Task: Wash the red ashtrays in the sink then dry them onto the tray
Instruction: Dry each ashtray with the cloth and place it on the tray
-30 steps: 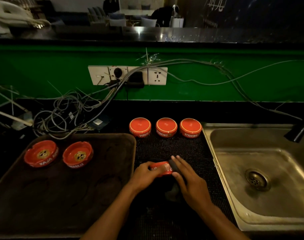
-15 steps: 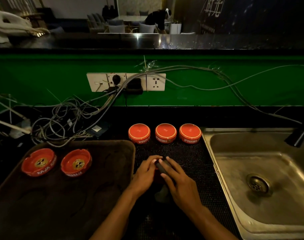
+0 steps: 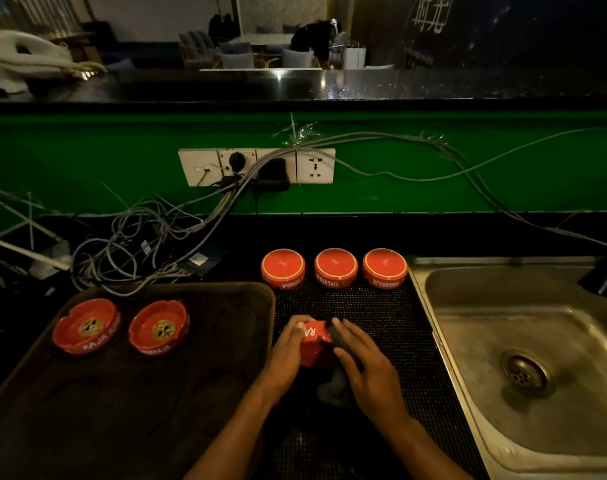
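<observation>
Hands: left hand (image 3: 288, 351) is gripping a red ashtray (image 3: 314, 344) by its left side, fingers curling over the far rim; right hand (image 3: 367, 365) is pressing a dark cloth (image 3: 336, 336) against the ashtray's right side, fingers curling over the cloth.
Held ashtray: it is tilting on edge above the black dotted mat (image 3: 374, 313), white letters showing on its wall.
Cloth tail: it is hanging down under the right palm, toward the mat.
Tray (image 3: 128, 410): it is lying left of the mat, carrying two ashtrays upright, one (image 3: 86, 326) beside the other (image 3: 159, 327), at its far left corner.
Sink (image 3: 468, 306): it is sitting right of the mat, its drain (image 3: 525, 372) showing.
Far row: three ashtrays are standing upside down along the mat's far edge, left (image 3: 283, 268), middle (image 3: 336, 267), right (image 3: 385, 267).
Behind: grey cables (image 3: 128, 244) are tangling below a white socket strip (image 3: 257, 167) on the green wall (image 3: 87, 161).
</observation>
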